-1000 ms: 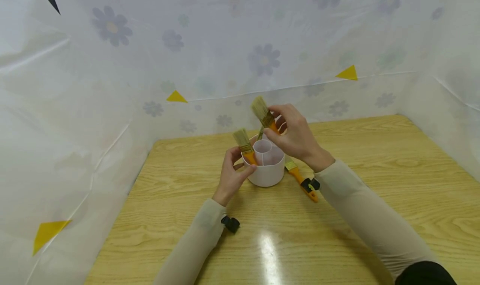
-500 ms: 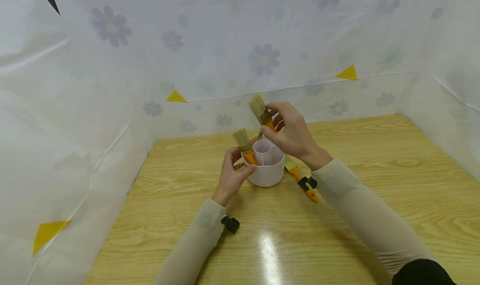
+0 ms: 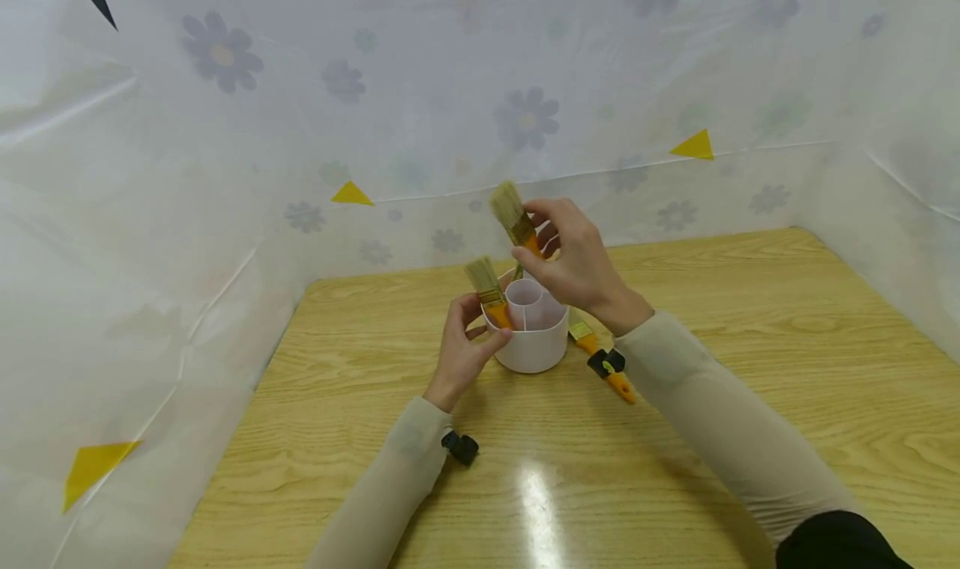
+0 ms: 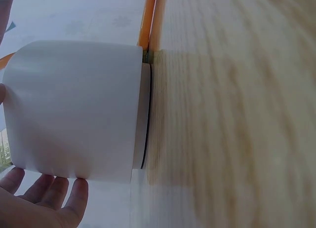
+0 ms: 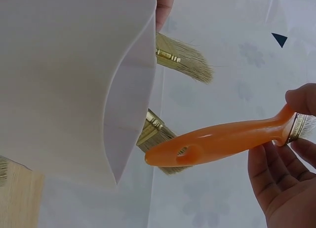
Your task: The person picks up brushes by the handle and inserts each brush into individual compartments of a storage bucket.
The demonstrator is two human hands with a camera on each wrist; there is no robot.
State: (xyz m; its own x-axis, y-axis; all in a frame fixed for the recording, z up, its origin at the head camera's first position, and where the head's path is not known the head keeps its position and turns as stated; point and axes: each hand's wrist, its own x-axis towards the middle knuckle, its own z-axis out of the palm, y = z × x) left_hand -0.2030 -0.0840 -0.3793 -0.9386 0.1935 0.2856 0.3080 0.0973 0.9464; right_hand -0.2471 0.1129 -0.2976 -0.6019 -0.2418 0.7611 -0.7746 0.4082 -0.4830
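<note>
A white round organizer (image 3: 532, 352) with a small tube in its middle stands on the table. My left hand (image 3: 463, 351) grips its left side, fingertips (image 4: 80, 188) against the white wall in the left wrist view. One paintbrush (image 3: 484, 281) leans in it, bristles up, beside that hand. Behind the tube, another paintbrush (image 5: 158, 132) pokes out, mostly hidden in the head view. My right hand (image 3: 576, 257) pinches a third paintbrush (image 5: 217, 143) near its metal band. Its bristles point up, and the orange handle slants down over the organizer's opening.
Another orange-handled paintbrush (image 3: 621, 388) lies on the wooden table (image 3: 750, 386), right of the organizer and partly under my right wrist camera (image 3: 606, 362). Flowered sheeting (image 3: 420, 94) with yellow triangles encloses the table at the back and sides.
My right hand has moved left and slightly up with its paintbrush, uncovering more of the brush on the table. The left hand and the organizer stay in place.
</note>
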